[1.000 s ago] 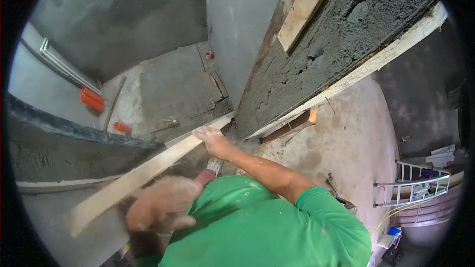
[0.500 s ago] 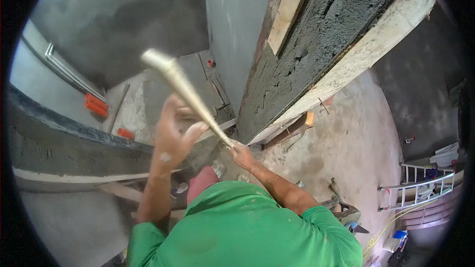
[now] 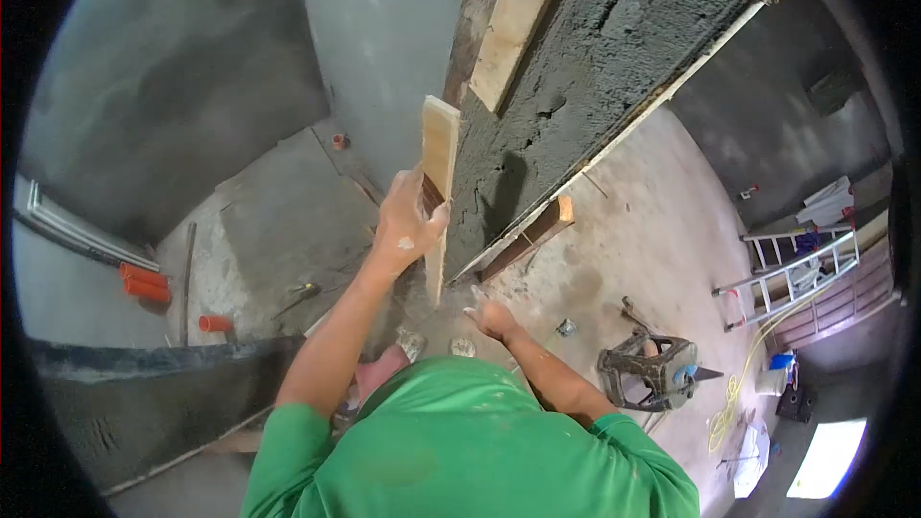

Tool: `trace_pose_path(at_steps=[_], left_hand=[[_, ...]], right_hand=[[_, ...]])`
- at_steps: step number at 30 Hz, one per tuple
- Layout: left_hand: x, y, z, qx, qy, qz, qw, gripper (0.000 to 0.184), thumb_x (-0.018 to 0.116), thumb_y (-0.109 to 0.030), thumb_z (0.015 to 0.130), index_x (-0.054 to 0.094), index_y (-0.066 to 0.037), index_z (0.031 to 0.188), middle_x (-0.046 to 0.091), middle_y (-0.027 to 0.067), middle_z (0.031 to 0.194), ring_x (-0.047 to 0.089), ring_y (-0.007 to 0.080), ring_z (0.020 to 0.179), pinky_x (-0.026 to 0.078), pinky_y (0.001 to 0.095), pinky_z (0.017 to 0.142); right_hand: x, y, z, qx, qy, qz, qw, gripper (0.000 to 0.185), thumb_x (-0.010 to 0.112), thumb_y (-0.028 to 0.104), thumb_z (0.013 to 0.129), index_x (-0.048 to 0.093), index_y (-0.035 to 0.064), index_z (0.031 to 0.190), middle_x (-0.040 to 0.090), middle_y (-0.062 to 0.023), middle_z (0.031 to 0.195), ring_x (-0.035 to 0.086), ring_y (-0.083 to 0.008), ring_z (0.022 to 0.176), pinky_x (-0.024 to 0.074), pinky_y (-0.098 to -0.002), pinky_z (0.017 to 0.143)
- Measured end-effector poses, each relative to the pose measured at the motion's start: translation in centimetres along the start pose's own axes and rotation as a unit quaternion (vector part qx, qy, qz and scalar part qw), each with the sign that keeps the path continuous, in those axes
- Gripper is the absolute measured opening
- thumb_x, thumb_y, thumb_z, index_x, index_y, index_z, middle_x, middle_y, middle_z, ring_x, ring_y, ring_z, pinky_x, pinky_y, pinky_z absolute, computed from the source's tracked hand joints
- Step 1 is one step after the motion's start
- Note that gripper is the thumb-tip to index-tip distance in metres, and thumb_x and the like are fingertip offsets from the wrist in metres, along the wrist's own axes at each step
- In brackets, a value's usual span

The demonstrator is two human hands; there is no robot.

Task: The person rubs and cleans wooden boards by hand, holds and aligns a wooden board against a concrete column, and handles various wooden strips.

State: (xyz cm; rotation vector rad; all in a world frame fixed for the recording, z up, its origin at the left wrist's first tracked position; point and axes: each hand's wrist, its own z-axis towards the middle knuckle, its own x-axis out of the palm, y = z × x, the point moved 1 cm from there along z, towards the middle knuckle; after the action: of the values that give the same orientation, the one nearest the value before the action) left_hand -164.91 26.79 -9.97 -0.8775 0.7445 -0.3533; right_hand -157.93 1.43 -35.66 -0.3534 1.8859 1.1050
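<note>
My left hand (image 3: 405,221) is closed around what looks like the dark handle of a wooden float (image 3: 440,149), a pale board tilted nearly upright with its face against or very close to the wet plaster. Grey plaster (image 3: 614,58) with cracks and a few pits covers the narrow wall face. My right hand (image 3: 494,317) hangs below the float's lower end, apart from it, with thumb and a finger spread and nothing visible in them. A wooden plank (image 3: 518,24) lies along the plaster's left side, above the float.
A pale edge strip (image 3: 662,101) borders the plaster on the right. A short timber (image 3: 532,240) juts near its base. On the floor are a dirty plastic stool (image 3: 648,369), a ladder (image 3: 791,269), a yellow cable (image 3: 734,403) and orange pipes (image 3: 146,283).
The float swung from a slant across the front to nearly upright beside the plaster. My right hand let go of its lower end; my left hand took hold. The view shifted.
</note>
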Motion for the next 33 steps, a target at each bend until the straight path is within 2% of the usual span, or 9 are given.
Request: trace_pose_path(at_steps=[2, 5, 12, 14, 15, 17, 20, 25, 33], left_hand=[[0.9, 2.2, 0.7, 0.024, 0.010, -0.002, 1.000, 0.062, 0.066, -0.008, 0.076, 0.048, 0.003, 0.134, 0.055, 0.0209, 0.107, 0.058, 0.0377, 0.096, 0.048, 0.0403, 0.085], [1.7, 3.8, 1.7, 0.022, 0.022, -0.010, 0.999, 0.065, 0.066, -0.007, 0.076, 0.045, 0.004, 0.137, 0.055, 0.0213, 0.105, 0.058, 0.0383, 0.097, 0.048, 0.0407, 0.085], [3.3, 6.2, 3.7, 0.009, 0.039, -0.023, 0.999, 0.070, 0.066, -0.012, 0.078, 0.040, 0.003, 0.142, 0.051, 0.0221, 0.116, 0.058, 0.0386, 0.103, 0.048, 0.0414, 0.087], [3.9, 6.5, 3.9, 0.004, 0.042, -0.027, 0.999, 0.071, 0.067, -0.013, 0.079, 0.039, 0.003, 0.143, 0.050, 0.0220, 0.118, 0.058, 0.0386, 0.103, 0.048, 0.0413, 0.087], [4.4, 6.7, 4.0, 0.002, 0.043, -0.020, 0.999, 0.072, 0.067, -0.013, 0.079, 0.038, 0.003, 0.144, 0.050, 0.0220, 0.117, 0.058, 0.0386, 0.102, 0.049, 0.0412, 0.087], [4.8, 6.7, 4.1, -0.001, 0.043, -0.015, 0.999, 0.073, 0.067, -0.013, 0.079, 0.037, 0.002, 0.145, 0.050, 0.0219, 0.116, 0.058, 0.0386, 0.102, 0.049, 0.0412, 0.086], [5.1, 6.1, 4.3, 0.004, 0.049, -0.003, 0.999, 0.075, 0.068, -0.010, 0.079, 0.037, 0.002, 0.145, 0.050, 0.0220, 0.114, 0.058, 0.0383, 0.098, 0.049, 0.0407, 0.084], [5.9, 6.4, 4.6, 0.071, 0.005, -0.003, 0.997, 0.077, 0.070, -0.001, 0.075, 0.035, 0.007, 0.144, 0.049, 0.0222, 0.110, 0.055, 0.0376, 0.098, 0.048, 0.0398, 0.084], [6.4, 6.6, 4.8, 0.034, 0.036, 0.007, 0.999, 0.083, 0.067, 0.004, 0.075, 0.029, 0.003, 0.149, 0.048, 0.0215, 0.113, 0.052, 0.0385, 0.101, 0.046, 0.0412, 0.088]], right_hand=[[-0.1, -1.7, -1.4, 0.099, 0.167, -0.041, 0.980, 0.057, 0.055, 0.040, 0.093, 0.051, -0.0019, 0.132, 0.060, -0.0309, 0.118, 0.058, -0.0459, 0.109, 0.0470, -0.0480, 0.094], [0.4, -4.0, -5.5, 0.196, 0.121, -0.017, 0.973, 0.065, 0.058, 0.041, 0.092, 0.043, -0.0007, 0.140, 0.060, -0.0313, 0.117, 0.059, -0.0453, 0.109, 0.0478, -0.0484, 0.092], [3.9, -9.5, -14.6, 0.249, 0.030, -0.004, 0.968, 0.062, 0.062, 0.036, 0.089, 0.047, -0.0002, 0.137, 0.063, -0.0300, 0.115, 0.061, -0.0429, 0.108, 0.0484, -0.0461, 0.091], [1.8, -7.0, -16.4, 0.287, 0.139, 0.002, 0.948, 0.064, 0.063, 0.039, 0.089, 0.048, -0.0009, 0.137, 0.065, -0.0291, 0.111, 0.064, -0.0409, 0.102, 0.0494, -0.0446, 0.089], [1.8, -7.2, -16.6, 0.289, 0.139, 0.000, 0.947, 0.064, 0.063, 0.039, 0.089, 0.048, -0.0009, 0.137, 0.065, -0.0291, 0.111, 0.064, -0.0409, 0.102, 0.0494, -0.0446, 0.089], [4.4, -10.7, -18.6, 0.362, 0.204, 0.026, 0.909, 0.066, 0.054, 0.047, 0.094, 0.049, -0.0044, 0.134, 0.060, -0.0254, 0.123, 0.061, -0.0368, 0.111, 0.0471, -0.0427, 0.096], [6.3, -12.1, -19.6, 0.349, 0.118, 0.031, 0.929, 0.065, 0.054, 0.047, 0.094, 0.049, -0.0043, 0.134, 0.062, -0.0246, 0.121, 0.062, -0.0378, 0.109, 0.0483, -0.0421, 0.093], [3.3, -9.8, -17.7, 0.342, 0.112, -0.009, 0.933, 0.065, 0.058, 0.045, 0.092, 0.050, -0.0036, 0.135, 0.064, -0.0264, 0.117, 0.063, -0.0369, 0.109, 0.0487, -0.0409, 0.093], [2.0, -10.2, -16.3, 0.338, 0.070, 0.027, 0.938, 0.066, 0.060, 0.043, 0.090, 0.049, -0.0035, 0.135, 0.064, -0.0280, 0.116, 0.062, -0.0375, 0.110, 0.0476, -0.0419, 0.096]])
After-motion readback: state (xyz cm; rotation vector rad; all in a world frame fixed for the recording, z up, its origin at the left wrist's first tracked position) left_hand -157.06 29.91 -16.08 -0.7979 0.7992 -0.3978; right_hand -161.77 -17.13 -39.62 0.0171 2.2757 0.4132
